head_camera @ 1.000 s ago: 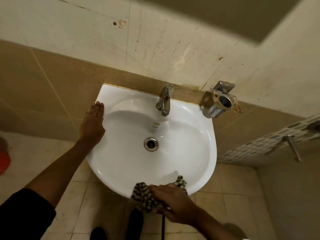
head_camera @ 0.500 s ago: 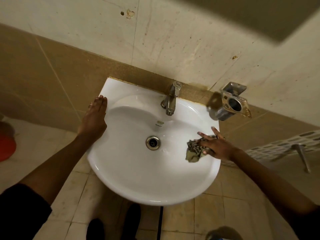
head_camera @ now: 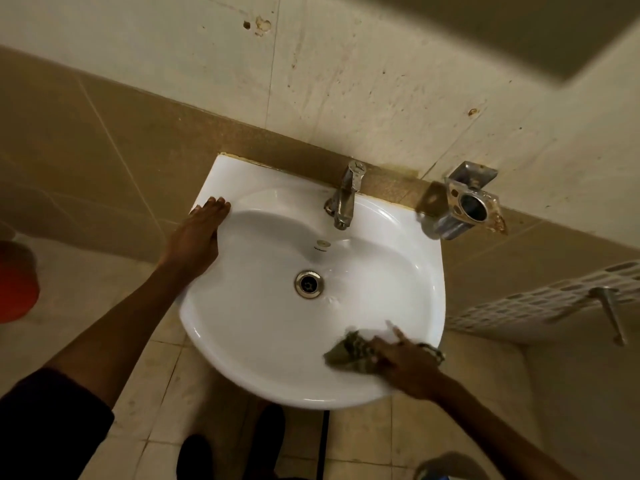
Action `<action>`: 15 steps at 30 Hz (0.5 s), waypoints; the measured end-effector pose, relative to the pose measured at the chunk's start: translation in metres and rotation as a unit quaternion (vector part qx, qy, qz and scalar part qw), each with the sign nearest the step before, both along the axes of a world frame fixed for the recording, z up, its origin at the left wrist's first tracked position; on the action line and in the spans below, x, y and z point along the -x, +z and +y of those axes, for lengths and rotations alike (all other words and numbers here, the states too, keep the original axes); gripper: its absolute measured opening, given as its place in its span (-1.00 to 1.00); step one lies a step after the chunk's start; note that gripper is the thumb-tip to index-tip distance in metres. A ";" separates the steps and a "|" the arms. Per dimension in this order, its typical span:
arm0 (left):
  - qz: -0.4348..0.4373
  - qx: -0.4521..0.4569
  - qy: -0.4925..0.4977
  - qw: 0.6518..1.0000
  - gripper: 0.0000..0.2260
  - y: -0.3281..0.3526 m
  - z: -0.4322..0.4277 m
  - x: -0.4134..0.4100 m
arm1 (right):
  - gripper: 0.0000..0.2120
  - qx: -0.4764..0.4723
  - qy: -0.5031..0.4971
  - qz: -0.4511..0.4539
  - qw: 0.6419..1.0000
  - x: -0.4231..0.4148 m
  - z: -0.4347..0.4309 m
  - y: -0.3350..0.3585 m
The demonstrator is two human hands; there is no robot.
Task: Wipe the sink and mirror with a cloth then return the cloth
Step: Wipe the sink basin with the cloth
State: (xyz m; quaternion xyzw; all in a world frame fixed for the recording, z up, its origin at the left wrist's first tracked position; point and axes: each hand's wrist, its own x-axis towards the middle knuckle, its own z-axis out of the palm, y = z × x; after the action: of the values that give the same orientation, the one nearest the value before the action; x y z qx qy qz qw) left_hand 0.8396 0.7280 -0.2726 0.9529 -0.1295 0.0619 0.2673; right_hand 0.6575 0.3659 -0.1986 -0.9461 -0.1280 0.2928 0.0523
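Observation:
A white wall-mounted sink (head_camera: 263, 348) fills the middle of the view, with a metal tap (head_camera: 344, 197) at its back and a drain (head_camera: 309, 284) in the bowl. My right hand (head_camera: 408, 367) presses a crumpled checked cloth (head_camera: 349, 353) against the bowl's near right side, blurred by motion. My left hand (head_camera: 199, 237) lies flat on the sink's left rim, fingers together, holding nothing. No mirror is in view.
A metal holder (head_camera: 464, 206) is fixed to the wall right of the tap. A rail (head_camera: 611, 313) sticks out at the far right. An orange object (head_camera: 15, 289) sits on the floor at the left. My feet (head_camera: 228, 448) stand on tiles under the sink.
My right hand with the cloth swept from the sink's front rim up to the right side, then back down to the near right of the bowl. The left hand stayed on the rim.

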 end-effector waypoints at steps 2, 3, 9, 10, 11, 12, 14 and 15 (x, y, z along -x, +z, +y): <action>0.010 0.000 -0.002 1.000 -0.52 0.000 0.000 0.002 | -0.03 -0.119 -0.026 0.072 0.990 0.019 0.018 -0.001; 0.014 -0.001 -0.003 1.000 -0.52 0.001 0.001 0.002 | -0.06 -0.156 -0.021 0.079 0.984 0.021 0.019 -0.004; 0.023 -0.006 -0.001 1.000 -0.47 0.004 0.001 0.005 | -0.71 0.075 0.229 0.015 0.970 -0.051 -0.060 -0.013; 0.023 -0.007 -0.002 1.000 -0.47 0.005 0.000 0.005 | -0.67 0.108 0.237 -0.011 0.966 -0.077 -0.072 -0.013; 0.022 -0.006 -0.002 1.000 -0.47 0.006 -0.001 0.005 | -0.59 0.158 0.261 -0.056 0.951 -0.106 -0.073 -0.012; 0.022 -0.005 -0.001 1.000 -0.46 0.007 -0.001 0.005 | -0.53 0.203 0.310 -0.116 0.921 -0.133 -0.071 -0.011; 0.025 0.001 0.003 1.000 -0.44 0.008 -0.002 0.006 | -0.53 0.205 0.423 -0.187 0.863 -0.175 -0.059 -0.025; 0.027 0.005 0.003 1.000 -0.43 0.007 -0.002 0.006 | -0.58 0.188 0.470 -0.200 0.839 -0.185 -0.045 -0.035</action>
State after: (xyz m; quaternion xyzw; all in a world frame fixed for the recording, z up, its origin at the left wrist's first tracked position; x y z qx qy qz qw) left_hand 0.8332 0.7261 -0.2653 0.9533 -0.1191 0.0375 0.2751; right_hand 0.8421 0.3208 -0.2337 -0.8018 -0.5074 0.1054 -0.2975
